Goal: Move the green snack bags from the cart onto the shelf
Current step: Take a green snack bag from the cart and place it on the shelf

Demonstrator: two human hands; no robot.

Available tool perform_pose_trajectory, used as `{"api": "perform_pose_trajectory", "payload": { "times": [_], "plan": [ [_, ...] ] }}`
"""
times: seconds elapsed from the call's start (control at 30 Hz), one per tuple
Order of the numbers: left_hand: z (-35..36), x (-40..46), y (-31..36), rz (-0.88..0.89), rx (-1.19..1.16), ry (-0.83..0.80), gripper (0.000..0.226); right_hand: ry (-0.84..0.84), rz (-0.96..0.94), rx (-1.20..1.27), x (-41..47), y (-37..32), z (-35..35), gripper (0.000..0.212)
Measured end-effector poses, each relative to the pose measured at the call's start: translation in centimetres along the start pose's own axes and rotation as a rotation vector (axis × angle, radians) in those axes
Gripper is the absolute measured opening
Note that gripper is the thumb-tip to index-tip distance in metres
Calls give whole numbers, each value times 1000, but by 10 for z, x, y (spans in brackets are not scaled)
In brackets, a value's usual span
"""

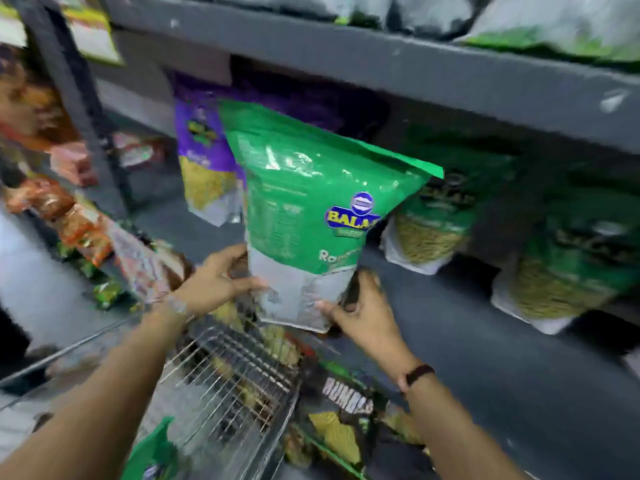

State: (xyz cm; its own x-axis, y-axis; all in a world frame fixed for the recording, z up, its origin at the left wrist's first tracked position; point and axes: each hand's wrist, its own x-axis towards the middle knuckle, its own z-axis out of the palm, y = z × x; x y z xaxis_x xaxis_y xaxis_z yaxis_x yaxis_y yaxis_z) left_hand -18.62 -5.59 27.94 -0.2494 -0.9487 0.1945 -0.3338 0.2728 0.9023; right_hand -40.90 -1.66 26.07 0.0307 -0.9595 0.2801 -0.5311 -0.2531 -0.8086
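Green snack bag (311,209) is up in the air, clear of the cart (221,372), in front of the middle shelf (467,341). Both hands are on its bottom end. Left hand (218,278) clamps the lower left edge, thumb on the front, fingers wrapped behind. Right hand (363,306) pinches the lower right corner, thumb across the clear panel, fingers behind. Neither hand is spread.

Key relation: the bag's long axis runs roughly vertical, top tilted to the right and away, toward the shelf opening. The body of the bag sits above and beyond both hands, so they're pushing it from below. Top seal is near the underside of the upper shelf board (381,64); can't tell if it clears, frame is blurred.

Slot looks to be the gap between the purple bag (201,161) on the left and the shelved green bags (436,216) to the right. The right hand is nearer that gap.

My read: mid-transfer, bag not yet placed. Next move needs a push far and slightly right, base down onto the shelf board. More bags left in the cart, including a green one (152,455) at the near edge.
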Motion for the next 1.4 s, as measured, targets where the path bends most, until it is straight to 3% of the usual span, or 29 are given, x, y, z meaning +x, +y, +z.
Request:
{"api": "perform_pose_trajectory", "payload": {
  "times": [0.1, 0.33, 0.4, 0.47, 0.53, 0.6, 0.63, 0.7, 0.77, 0.83, 0.9, 0.97, 1.03, 1.13, 1.2, 1.27, 1.4],
  "plan": [
    [44, 54, 15, 73, -34, -133, 49, 111, 115, -24, 14, 24, -40, 61],
    [121, 102, -17, -52, -240, -275, 47, 174, 267, 11, 12, 85, -58, 66],
    [130, 107, -22, -35, -233, -152, 56, 249, 244, 41, 4, 90, -56, 46],
    [137, 105, -19, -60, -213, 114, 52, 404, 226, 63, -5, 91, -55, 13],
    [143, 95, -15, -53, -251, 314, 28, 544, 258, 129, -7, 91, -57, 24],
    [148, 81, -13, -4, -295, 281, 9, 529, 334, 225, -1, 89, -59, 37],
    [151, 73, -12, 12, -337, 213, 11, 466, 397, 274, 4, 87, -58, 48],
    [155, 59, -7, 27, -420, 64, 38, 305, 445, 391, 10, 81, -52, 56],
    [161, 51, -6, 50, -385, -64, 79, 244, 387, 428, 8, 79, -44, 53],
    [164, 51, -5, 61, -272, -197, 117, 358, 346, 390, 1, 81, -41, 39],
    [161, 60, -7, 20, -246, -298, 128, 514, 319, 328, -6, 86, -45, 40],
    [157, 72, -13, 15, -174, -266, 118, 562, 310, 219, -9, 89, -54, 35],
    [152, 81, -19, -37, -130, -184, 102, 507, 317, 244, -5, 96, -67, 3],
    [148, 90, -27, -92, -211, -223, 58, 201, 305, 352, 9, 110, -83, 74],
    [145, 95, -31, -91, -269, -244, 45, 45, 257, 383, 18, 113, -84, 85],
    [144, 98, -32, -68, -273, -256, 35, 81, 274, 308, 21, 117, -79, 77],
    [148, 95, -32, -70, -309, -208, 31, 335, 314, 149, 17, 104, -60, 73]
  ]
}}
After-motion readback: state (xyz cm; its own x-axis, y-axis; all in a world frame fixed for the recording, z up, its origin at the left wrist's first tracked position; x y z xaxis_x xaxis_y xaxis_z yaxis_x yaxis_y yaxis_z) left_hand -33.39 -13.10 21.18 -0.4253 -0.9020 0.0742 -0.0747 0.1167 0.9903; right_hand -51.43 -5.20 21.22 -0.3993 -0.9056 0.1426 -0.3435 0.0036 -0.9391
